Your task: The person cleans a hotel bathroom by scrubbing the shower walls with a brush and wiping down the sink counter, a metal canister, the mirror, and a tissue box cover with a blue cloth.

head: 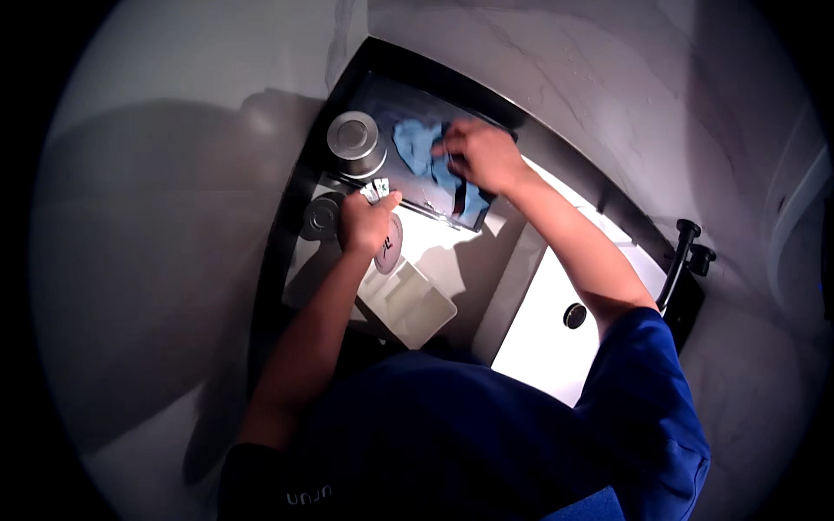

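Note:
My left hand [366,220] is closed around small white packets [376,189] with dark printing, just below a lidded metal canister [355,143]. My right hand [474,153] is over a crumpled blue cloth [417,144] on a dark glossy tray [384,94]; its fingers are bent and slightly blurred, and whether they grip the cloth cannot be told. A small dark and red item [460,198] lies on the cloth's lower part. Beside my left wrist is a pinkish oval piece [390,246] bearing a dark mark.
A second, darker round container [320,216] stands left of my left hand. A cream divided box [420,309] sits nearer my body. To the right are a white sink basin [541,325] with a round drain [575,316] and a black faucet [677,264]. Marble-patterned walls rise behind.

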The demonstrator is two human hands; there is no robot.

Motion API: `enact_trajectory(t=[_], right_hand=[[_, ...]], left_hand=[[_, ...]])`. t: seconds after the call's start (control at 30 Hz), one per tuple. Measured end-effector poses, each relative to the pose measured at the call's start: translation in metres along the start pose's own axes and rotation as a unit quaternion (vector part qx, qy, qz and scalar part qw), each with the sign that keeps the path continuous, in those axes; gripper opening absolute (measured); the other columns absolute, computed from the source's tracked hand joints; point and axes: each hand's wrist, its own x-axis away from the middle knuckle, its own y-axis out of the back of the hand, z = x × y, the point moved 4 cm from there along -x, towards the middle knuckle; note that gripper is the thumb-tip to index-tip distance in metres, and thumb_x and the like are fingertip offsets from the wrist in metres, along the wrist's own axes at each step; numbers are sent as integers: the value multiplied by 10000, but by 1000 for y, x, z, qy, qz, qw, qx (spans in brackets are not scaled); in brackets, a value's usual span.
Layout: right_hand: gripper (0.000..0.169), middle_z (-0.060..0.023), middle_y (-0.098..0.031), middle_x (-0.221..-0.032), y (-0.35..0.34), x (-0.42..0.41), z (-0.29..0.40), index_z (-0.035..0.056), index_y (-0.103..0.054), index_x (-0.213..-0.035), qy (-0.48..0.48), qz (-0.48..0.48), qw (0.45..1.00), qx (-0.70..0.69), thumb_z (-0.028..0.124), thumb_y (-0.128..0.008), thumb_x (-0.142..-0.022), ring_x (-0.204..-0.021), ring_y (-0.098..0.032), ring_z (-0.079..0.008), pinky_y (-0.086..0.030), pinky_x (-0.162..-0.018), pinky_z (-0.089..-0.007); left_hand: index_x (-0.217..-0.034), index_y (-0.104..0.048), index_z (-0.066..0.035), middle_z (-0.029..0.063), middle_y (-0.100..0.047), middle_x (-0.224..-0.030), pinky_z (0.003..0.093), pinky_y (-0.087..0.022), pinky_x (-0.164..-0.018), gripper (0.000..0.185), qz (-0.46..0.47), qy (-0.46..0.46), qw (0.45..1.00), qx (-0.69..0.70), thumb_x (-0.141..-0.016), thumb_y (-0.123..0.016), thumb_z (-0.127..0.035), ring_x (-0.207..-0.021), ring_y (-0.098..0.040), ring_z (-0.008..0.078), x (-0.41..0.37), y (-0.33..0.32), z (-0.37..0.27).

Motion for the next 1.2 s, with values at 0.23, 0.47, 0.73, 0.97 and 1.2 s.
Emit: enact_trajectory(t=[0.23,0.47,0.73,0.97,1.2], right_hand=[[413,-24,-567,-987,-41,0,24,200,-674,-991,-9,23,997,-67,-24,-628,-646,-961,-515,-271,-424,-845,-383],[227,-43,-575,-1033,-23,45,28,171,-702,-908,44,113,993,3,103,-626,-705,-1051,-503,-252,-385,-905,-382],[373,-72,-593,-977,17,22,13,176,-677,-1001,-35,17,999,2,25,-614,-665,-997,-548,-276,-444,-822,-399],[115,5,-581,-1005,-15,50,11,212,-687,-711,54,242,965,82,115,-626,-694,-1023,-492,-229,-380,-851,-360],[72,14,-593,-937,7,46,28,184,-688,-649,231,188,949,107,183,-619,-669,-989,-499,-223,-386,-822,-357]], left_hand=[[-867,-721,-66,82,-694,-736,334,-474,-616,231,15,-14,1000,-16,-778,-732,-279,-647,-643,168,3,2,-5],[-831,-692,-23,66,-672,-720,323,-461,-614,230,28,-16,998,50,-778,-742,-241,-630,-597,143,0,-1,-2],[-832,-690,-22,54,-668,-721,325,-460,-615,214,25,-15,998,51,-784,-735,-226,-624,-586,141,0,-2,0],[-841,-693,-17,56,-666,-717,323,-458,-616,223,24,-41,997,59,-784,-735,-229,-622,-584,141,-2,-1,2],[-837,-692,-16,55,-666,-719,319,-454,-618,221,18,-23,999,44,-784,-736,-226,-624,-583,139,-3,-1,2]])
